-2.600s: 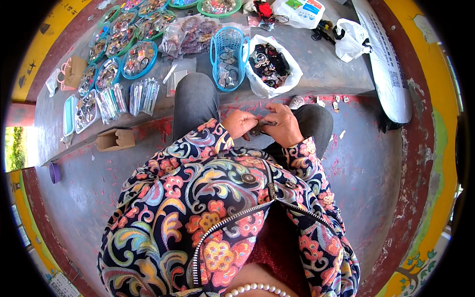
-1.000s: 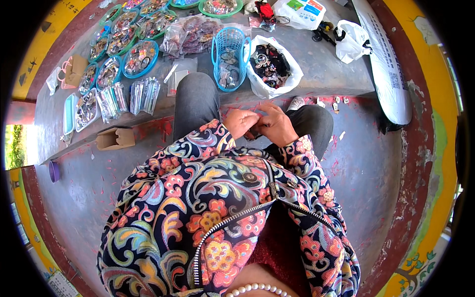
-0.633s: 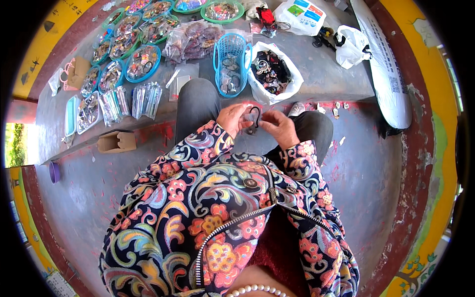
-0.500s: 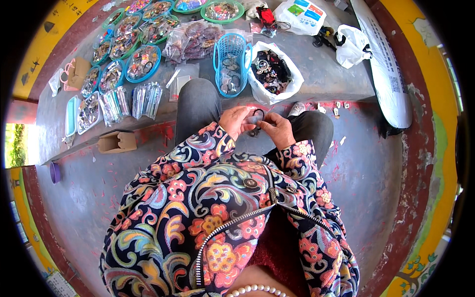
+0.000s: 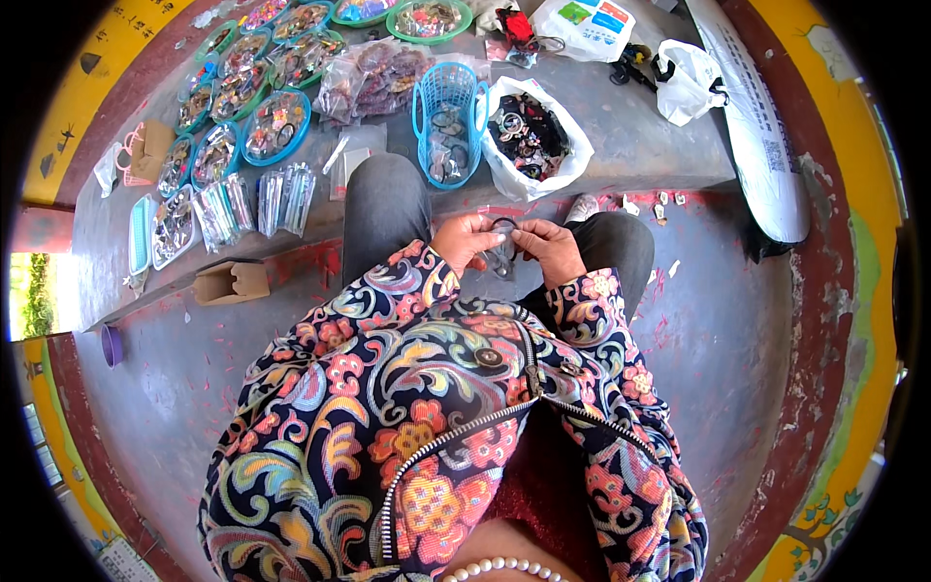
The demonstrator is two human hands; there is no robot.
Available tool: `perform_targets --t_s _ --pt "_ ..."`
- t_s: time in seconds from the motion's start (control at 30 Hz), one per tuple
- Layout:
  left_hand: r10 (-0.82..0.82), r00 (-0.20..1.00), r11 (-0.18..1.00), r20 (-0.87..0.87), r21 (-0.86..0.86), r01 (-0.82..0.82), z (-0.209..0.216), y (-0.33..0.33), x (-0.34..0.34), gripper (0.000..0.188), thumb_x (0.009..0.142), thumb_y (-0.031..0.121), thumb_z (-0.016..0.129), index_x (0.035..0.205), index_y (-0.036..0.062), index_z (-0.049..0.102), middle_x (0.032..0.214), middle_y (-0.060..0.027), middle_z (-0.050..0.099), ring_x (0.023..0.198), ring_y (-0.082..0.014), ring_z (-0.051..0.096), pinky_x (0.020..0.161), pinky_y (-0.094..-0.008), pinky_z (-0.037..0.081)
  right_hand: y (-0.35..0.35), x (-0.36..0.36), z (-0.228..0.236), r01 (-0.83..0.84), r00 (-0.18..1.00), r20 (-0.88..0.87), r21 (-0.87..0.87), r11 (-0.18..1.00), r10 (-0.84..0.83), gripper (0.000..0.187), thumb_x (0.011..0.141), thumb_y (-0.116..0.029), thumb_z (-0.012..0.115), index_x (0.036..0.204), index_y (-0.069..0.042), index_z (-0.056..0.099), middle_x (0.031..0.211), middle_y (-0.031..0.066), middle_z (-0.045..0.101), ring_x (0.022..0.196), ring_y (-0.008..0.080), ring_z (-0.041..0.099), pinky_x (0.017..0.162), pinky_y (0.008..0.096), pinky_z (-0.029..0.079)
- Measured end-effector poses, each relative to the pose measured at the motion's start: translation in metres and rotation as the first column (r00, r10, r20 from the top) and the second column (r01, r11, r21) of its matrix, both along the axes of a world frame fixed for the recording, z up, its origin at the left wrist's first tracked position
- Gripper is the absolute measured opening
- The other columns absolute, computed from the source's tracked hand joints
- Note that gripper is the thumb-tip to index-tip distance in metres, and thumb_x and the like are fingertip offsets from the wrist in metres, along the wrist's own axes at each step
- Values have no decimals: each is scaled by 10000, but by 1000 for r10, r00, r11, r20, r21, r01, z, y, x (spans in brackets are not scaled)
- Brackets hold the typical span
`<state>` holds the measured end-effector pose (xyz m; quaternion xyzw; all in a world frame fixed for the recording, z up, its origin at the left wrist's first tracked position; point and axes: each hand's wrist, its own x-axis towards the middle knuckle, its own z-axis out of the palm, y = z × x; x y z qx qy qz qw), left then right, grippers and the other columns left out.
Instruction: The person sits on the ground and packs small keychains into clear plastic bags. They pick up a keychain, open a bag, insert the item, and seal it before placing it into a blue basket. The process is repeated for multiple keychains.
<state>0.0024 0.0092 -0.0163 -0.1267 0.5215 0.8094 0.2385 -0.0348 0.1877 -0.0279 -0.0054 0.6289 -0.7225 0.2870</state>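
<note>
Between my knees, my left hand (image 5: 462, 241) and my right hand (image 5: 551, 250) pinch a small clear plastic bag (image 5: 500, 262) from either side. The bag hangs below my fingertips with something dark inside. A black ring, like a hair tie (image 5: 503, 223), shows at the top between my fingers; whether it is in the bag's mouth or above it I cannot tell. Ahead of my hands stands a blue plastic basket (image 5: 423, 145) holding small clear packets. To its right, an open white plastic bag (image 5: 574, 173) is full of dark hair ties and small ornaments.
Round trays (image 5: 306, 124) of small packaged goods crowd the raised platform at far left, near bundles of slim packets (image 5: 286, 199). A heap of clear bags (image 5: 373, 78) lies behind the basket. On the floor at left are a cardboard box (image 5: 231, 282) and a purple cup (image 5: 112, 345).
My fingers have shifted on the small bag, which now hangs lower and more openly between them. The black ring has moved slightly, and my right hand's fingertips have come up beside it.
</note>
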Motion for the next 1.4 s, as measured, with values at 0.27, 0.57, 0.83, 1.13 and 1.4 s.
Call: perform_targets --t_s 0.27,0.57,0.83,1.13,1.4 --pt "55 997 998 -57 34 -54 -13 1 0 196 809 61 559 995 1 556 861 -20 583 676 -58 553 469 -154 452 -2 -1 1 -1 1000 -17 71 998 2 109 771 -110 634 838 -24 631 725 -2 604 640 72 520 566 203 377" --pt "53 996 998 -76 -32 -56 -4 1 -1 233 792 97 594 1007 20 547 854 -22 591 586 -60 541 442 -176 453 -4 0 -1 10 997 -76 124 992 0 93 740 -90 662 790 -25 618 689 -18 578 614 61 485 564 203 368" --pt "-80 993 996 86 -21 83 -3 1 1 191 744 100 644 919 68 576 697 10 564 393 -60 440 360 -214 404 -2 0 -2 71 997 -33 38 997 -69 60 768 -90 636 766 -38 605 670 -11 572 587 66 488 545 196 371" --pt "-109 976 988 189 127 85 -13 -5 -1 248 773 83 608 1008 40 540 920 -127 626 689 -147 622 434 -204 463 2 -3 2 199 975 113 -62 978 -192 81 775 -121 637 746 -66 584 673 -4 574 603 79 523 533 202 388" --pt "-139 979 986 150 108 123 -17 -3 -1 300 797 82 574 1085 21 520 977 -126 617 851 -185 626 519 -188 487 4 -3 -2 275 939 268 -215 937 -214 80 777 -109 640 734 -81 578 654 -19 559 576 71 504 516 202 399"
